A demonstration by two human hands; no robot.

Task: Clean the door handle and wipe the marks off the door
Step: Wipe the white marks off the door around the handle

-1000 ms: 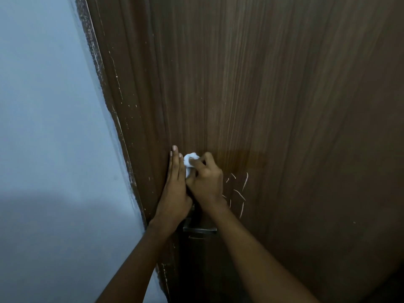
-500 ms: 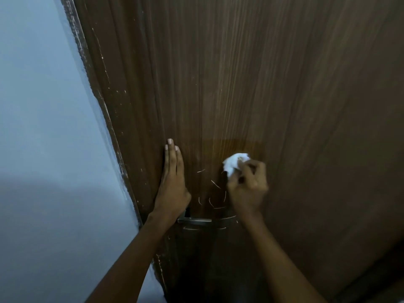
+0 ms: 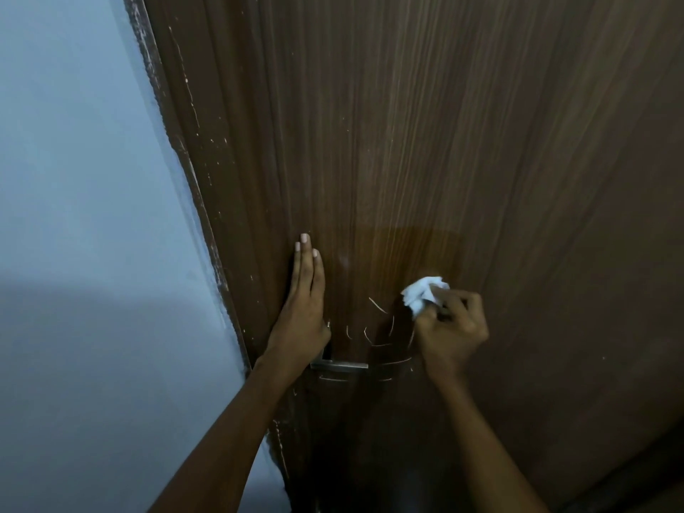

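Note:
A dark brown wood-grain door (image 3: pixel 462 149) fills most of the view. My left hand (image 3: pixel 303 309) lies flat against it near its left edge, fingers straight and together, pointing up. My right hand (image 3: pixel 449 329) grips a crumpled white tissue (image 3: pixel 422 296) and presses it to the door. Thin white marks (image 3: pixel 377 327) curve across the wood between my two hands. Just below them a metal door handle (image 3: pixel 340 365) sticks out, its left end hidden behind my left wrist.
A pale blue-grey wall (image 3: pixel 92 216) takes up the left side. The door's left edge (image 3: pixel 192 179) is chipped and speckled with white flecks. A lighter patch of wood (image 3: pixel 403 249) shows above the tissue. The bottom of the door is in deep shadow.
My right hand has swept the tissue to the right, away from my left hand, uncovering the white marks between them. My left hand stays flat on the door.

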